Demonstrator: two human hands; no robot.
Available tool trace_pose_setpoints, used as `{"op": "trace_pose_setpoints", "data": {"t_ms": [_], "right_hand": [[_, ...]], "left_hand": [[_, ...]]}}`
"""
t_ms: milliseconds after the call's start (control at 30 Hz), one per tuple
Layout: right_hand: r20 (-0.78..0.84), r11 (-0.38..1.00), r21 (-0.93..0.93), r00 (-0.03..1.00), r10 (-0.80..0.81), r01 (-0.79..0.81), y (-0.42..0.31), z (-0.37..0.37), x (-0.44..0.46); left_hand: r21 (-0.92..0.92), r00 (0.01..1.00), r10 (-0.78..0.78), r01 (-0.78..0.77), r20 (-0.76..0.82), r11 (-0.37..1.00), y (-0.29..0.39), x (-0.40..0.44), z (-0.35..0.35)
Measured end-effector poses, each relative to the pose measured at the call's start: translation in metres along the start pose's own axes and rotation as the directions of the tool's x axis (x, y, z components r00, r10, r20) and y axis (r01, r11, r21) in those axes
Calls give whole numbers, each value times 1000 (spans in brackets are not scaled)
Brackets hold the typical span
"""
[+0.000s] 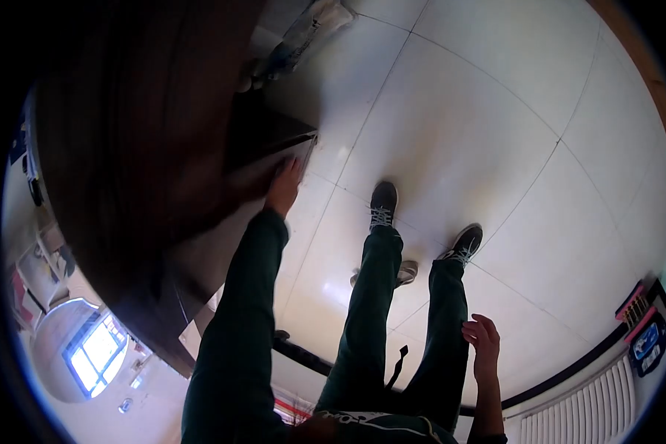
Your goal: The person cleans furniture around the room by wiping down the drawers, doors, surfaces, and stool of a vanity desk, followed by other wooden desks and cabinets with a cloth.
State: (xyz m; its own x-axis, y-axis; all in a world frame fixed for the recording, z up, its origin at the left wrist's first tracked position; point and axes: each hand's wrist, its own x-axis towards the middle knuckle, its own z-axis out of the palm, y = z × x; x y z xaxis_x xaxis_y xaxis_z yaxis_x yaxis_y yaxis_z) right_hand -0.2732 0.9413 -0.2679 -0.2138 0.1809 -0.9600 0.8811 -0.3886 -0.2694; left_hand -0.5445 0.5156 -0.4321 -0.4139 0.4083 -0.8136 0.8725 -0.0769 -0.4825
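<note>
My left hand [283, 189] reaches out in a dark green sleeve and lies against a panel [263, 166] low on the dark brown wooden furniture [148, 126]. Its fingers are stretched toward the panel's edge, and part of the hand is in shadow. Near my thigh, my right hand [483, 337] hangs with loosely bent, parted fingers and nothing in it. Below me are my legs in dark green trousers [366, 296] and dark laced shoes [383, 201].
Pale tiles cover the floor [488, 126]. A plastic-wrapped item [307, 37] lies beside the furniture. Another shoe [406, 273] shows behind my feet. A white radiator [584, 407] and a blue-and-black item [647, 344] are at lower right; a round mirror [81, 351] is at lower left.
</note>
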Motion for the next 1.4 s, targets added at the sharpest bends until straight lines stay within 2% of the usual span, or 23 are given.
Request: {"op": "trace_pose_setpoints", "data": {"t_ms": [33, 67, 133, 167, 200, 233, 333, 400, 467, 533, 600, 700, 767, 867, 900, 967, 1067, 1100, 1233, 1300, 1333, 1367, 1400], "right_hand": [[-7, 1000, -1, 1000, 0, 0, 0, 3, 0], [-11, 1000, -3, 1000, -3, 3, -2, 6, 1], [-23, 999, -30, 1000, -16, 16, 0, 4, 1], [-45, 999, -47, 999, 12, -14, 4, 1, 2], [-72, 996, -68, 996, 48, -53, 7, -5, 0], [-86, 997, -56, 995, 52, -57, 10, -9, 1], [-150, 998, -45, 988, 34, -41, 9, -23, 0], [-132, 996, -73, 991, 34, -44, 5, -26, 2], [-86, 996, -74, 995, 47, -54, -1, -21, 2], [-14, 998, -58, 1000, -24, 23, -10, -11, -2], [25, 996, -63, 998, -56, 57, -30, 5, -13], [108, 992, -52, 988, -111, 118, -44, 8, -29], [110, 992, -62, 989, -101, 108, -52, 0, -40], [117, 989, -79, 987, -112, 121, -61, -23, -56], [78, 988, -104, 991, -104, 112, -64, -29, -57], [28, 986, -128, 994, -108, 111, -70, -39, -60], [9, 980, -115, 987, -163, 163, -79, -42, -65], [12, 978, -127, 986, -164, 164, -79, -44, -67], [46, 985, -130, 993, -107, 112, -71, -49, -71], [53, 982, -143, 992, -114, 121, -73, -49, -74], [55, 982, -149, 993, -108, 115, -73, -48, -75], [68, 981, -138, 989, -128, 136, -77, -43, -77], [79, 979, -127, 985, -151, 160, -82, -39, -79]], "left_hand": [[6, 996, -69, 70, -48, 998, -24, 15, -18], [4, 996, -69, 69, -50, 998, -18, 19, -12], [162, 994, 43, -59, 101, 985, 10, 29, 7], [104, 971, 172, -191, 168, 976, 36, 24, 29], [31, 957, 207, -217, 206, 976, 54, 6, 34], [30, 958, 135, -148, 254, 989, 100, -6, 65], [-151, 859, 386, -355, 337, 923, 137, -88, 83], [-150, 914, 304, -272, 268, 950, 94, -107, 39], [-86, 997, 65, -61, 41, 994, 57, -100, 25], [-243, 985, -171, 158, -34, 957, -5, -78, -12], [-258, 941, -315, 277, -120, 926, -75, -71, -57], [-246, 932, -362, 346, -24, 906, -97, -110, -79], [-455, 922, -388, 344, -3, 821, -69, -159, -69], [-408, 884, -466, 440, 41, 799, -53, -219, -74], [-412, 879, -475, 449, 43, 793, -68, -216, -88], [-475, 821, -552, 547, 145, 689, -100, -202, -105], [-404, 844, -531, 515, 82, 756, -96, -205, -94], [-216, 865, -495, 501, 81, 838, -76, -214, -82], [-250, 875, -434, 478, 213, 842, 24, -294, -33], [-263, 863, -432, 494, 260, 829, 48, -323, -38], [-553, 768, -521, 635, 373, 540, 59, -341, -48], [-723, 666, -539, 675, 516, 143, 59, -353, -64], [-721, 602, -683, 674, 413, 158, 60, -357, -80]]}}
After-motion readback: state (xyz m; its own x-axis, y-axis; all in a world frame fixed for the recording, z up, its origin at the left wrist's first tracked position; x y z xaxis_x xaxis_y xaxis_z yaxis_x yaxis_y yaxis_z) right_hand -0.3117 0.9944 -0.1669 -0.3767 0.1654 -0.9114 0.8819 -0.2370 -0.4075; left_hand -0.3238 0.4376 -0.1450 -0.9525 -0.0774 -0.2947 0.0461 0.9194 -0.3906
